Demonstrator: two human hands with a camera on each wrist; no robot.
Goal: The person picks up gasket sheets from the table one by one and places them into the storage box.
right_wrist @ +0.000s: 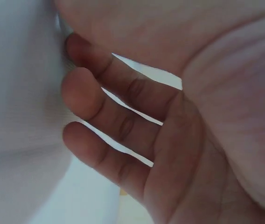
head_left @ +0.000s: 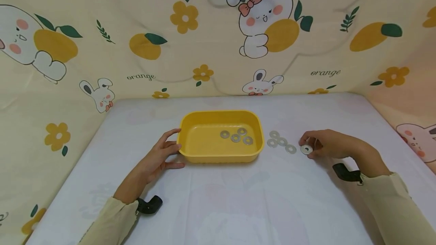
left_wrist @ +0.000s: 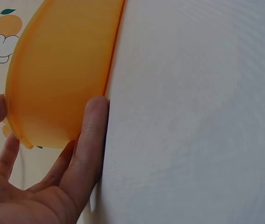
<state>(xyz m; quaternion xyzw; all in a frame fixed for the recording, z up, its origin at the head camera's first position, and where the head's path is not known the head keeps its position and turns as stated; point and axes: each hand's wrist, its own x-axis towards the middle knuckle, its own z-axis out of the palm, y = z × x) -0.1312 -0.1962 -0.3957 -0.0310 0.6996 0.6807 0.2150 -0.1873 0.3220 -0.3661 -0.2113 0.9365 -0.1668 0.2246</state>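
Your open-fingered left hand [head_left: 160,157] touches the yellow tray [head_left: 221,159] at nine o'clock; four metal washers [head_left: 235,140] lie inside toward three; your right hand [head_left: 325,143] pinches another washer [head_left: 305,152].

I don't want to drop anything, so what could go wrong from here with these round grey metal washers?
The round grey metal washer pinched by the right hand might slip. The left hand, touching the yellow rectangular plastic tub, could push it into the four loose washers beside it.
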